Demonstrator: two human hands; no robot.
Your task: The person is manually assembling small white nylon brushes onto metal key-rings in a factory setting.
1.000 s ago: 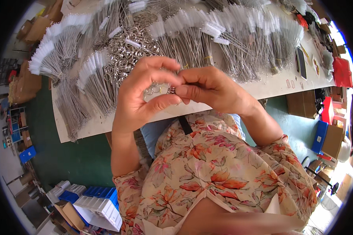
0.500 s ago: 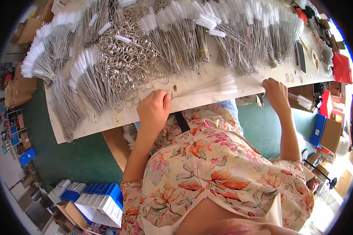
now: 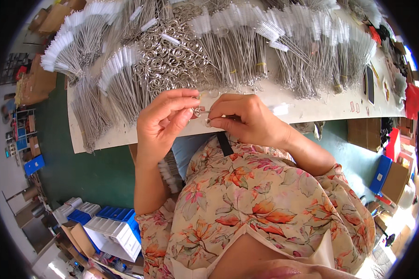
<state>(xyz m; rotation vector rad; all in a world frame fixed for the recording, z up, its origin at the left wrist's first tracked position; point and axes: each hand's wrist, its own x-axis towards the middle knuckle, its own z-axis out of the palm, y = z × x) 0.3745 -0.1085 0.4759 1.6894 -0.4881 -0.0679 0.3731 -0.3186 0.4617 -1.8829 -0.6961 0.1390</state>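
Left hand (image 3: 159, 118) of mine pinches metal ring (image 3: 198, 112); my right hand (image 3: 255, 117), just beside, clamped on wire-stemmed brush (image 3: 280, 109). White tabletop (image 3: 323, 105), brush bundles (image 3: 235, 53), green floor (image 3: 74, 179).

Cream blouse (image 3: 246, 200) printed with orange and pink blooms, grey-green leaves. Plain pale collar (image 3: 328, 249), open at neck. Sleeves (image 3: 154, 217) ending around elbows. Left hand (image 3: 160, 122), right hand (image 3: 255, 118) both bare. Black strip (image 3: 225, 144) near waist, perhaps strap; hard to see from here.
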